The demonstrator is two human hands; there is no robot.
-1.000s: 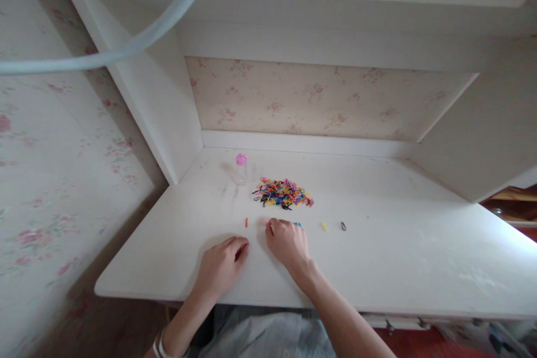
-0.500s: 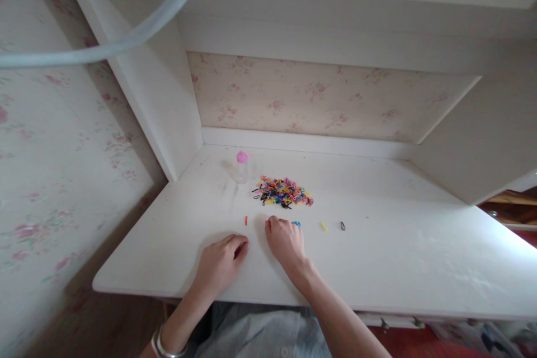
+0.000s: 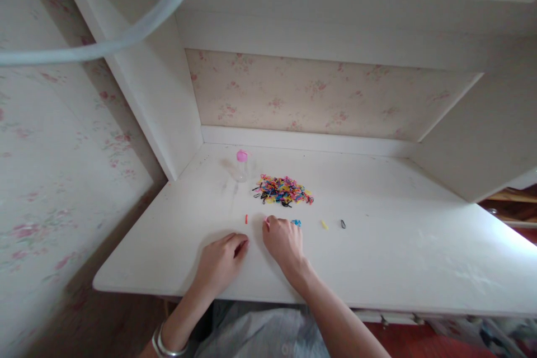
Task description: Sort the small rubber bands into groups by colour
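Carefully, my right hand (image 3: 285, 239) has its fingertips together at the pink band (image 3: 266, 219), left of the blue bands (image 3: 296, 222); a careless sideways brush could mix them.

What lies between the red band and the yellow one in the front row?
Between the red band and the yellow band, the head view shows the right hand, a pink piece at its fingertips, and blue bands.

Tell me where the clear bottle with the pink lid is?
In the head view, the clear bottle with the pink lid stands left of the multicoloured band pile, towards the back.
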